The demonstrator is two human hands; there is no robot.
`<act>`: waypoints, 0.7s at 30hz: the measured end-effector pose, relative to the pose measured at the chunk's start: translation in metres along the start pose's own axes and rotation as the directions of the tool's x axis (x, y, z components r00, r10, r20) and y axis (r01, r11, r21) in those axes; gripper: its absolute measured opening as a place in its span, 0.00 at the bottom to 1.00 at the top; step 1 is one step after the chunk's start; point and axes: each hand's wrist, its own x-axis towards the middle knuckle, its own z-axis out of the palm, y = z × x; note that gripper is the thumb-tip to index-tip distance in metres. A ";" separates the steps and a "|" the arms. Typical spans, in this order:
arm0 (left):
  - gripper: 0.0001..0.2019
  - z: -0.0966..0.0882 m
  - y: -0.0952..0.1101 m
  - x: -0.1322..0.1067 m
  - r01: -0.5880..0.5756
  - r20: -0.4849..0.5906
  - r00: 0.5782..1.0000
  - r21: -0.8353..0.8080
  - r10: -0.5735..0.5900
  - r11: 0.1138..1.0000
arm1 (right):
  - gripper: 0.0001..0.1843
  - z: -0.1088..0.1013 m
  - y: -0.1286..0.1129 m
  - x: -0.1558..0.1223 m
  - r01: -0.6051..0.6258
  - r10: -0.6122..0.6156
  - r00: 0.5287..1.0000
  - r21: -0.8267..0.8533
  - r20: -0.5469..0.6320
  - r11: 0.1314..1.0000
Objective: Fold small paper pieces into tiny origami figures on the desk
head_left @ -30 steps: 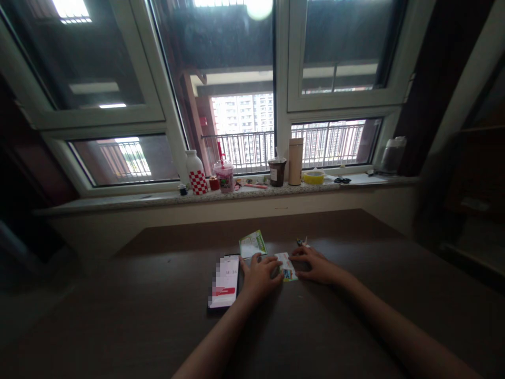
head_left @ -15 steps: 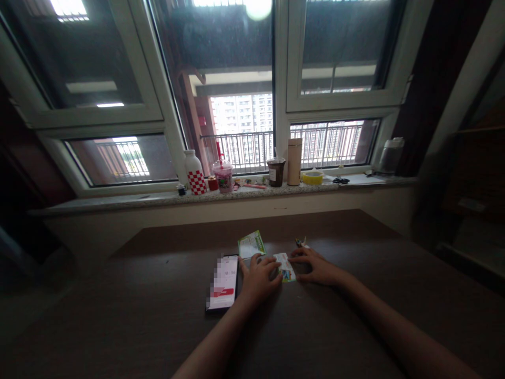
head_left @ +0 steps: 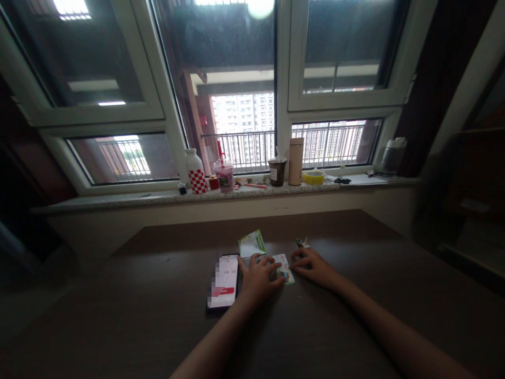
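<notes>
A small printed sheet (head_left: 282, 260), white with a coloured picture at its lower end, lies flat on the brown table. My left hand (head_left: 258, 279) rests over its left side, fingers spread and tips on the paper. At the right edge of that sheet, my right hand (head_left: 315, 267) has bent fingers with a gap between thumb and forefinger; nothing shows in them. Just beyond the right fingers sits a small crumpled colourful piece (head_left: 302, 242), partly hidden. A green-and-white packet or card (head_left: 252, 245) lies above my left hand.
A phone (head_left: 224, 284) with its screen lit lies left of my left hand. Along the windowsill (head_left: 158, 199) stand a checkered bottle (head_left: 197, 176), a pink drink cup (head_left: 224, 176), a dark cup (head_left: 277, 171), a tan flask (head_left: 295, 162), yellow tape (head_left: 313, 178) and black scissors (head_left: 342, 180).
My right thumb has drawn up and closer to the forefinger, off the sheet's lower right. My left fingertips have slid slightly right and down on the sheet, which has barely shifted.
</notes>
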 end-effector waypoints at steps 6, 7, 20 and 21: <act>0.19 0.000 -0.002 0.001 -0.013 0.015 1.000 0.021 0.012 1.000 | 0.11 0.001 0.000 0.003 0.002 -0.001 1.000 -0.057 0.010 0.998; 0.19 0.000 -0.001 0.001 -0.011 0.020 1.000 0.026 0.011 1.000 | 0.11 0.002 -0.001 0.003 0.005 -0.005 1.000 -0.078 0.002 0.997; 0.20 -0.001 -0.001 0.003 0.000 0.062 0.998 0.043 -0.003 0.999 | 0.16 0.012 -0.017 0.013 -0.116 0.095 0.993 -0.352 -0.077 0.929; 0.20 -0.001 -0.001 0.003 0.000 0.061 0.998 0.046 -0.003 0.999 | 0.16 0.013 -0.018 0.013 -0.121 0.098 0.992 -0.364 -0.082 0.924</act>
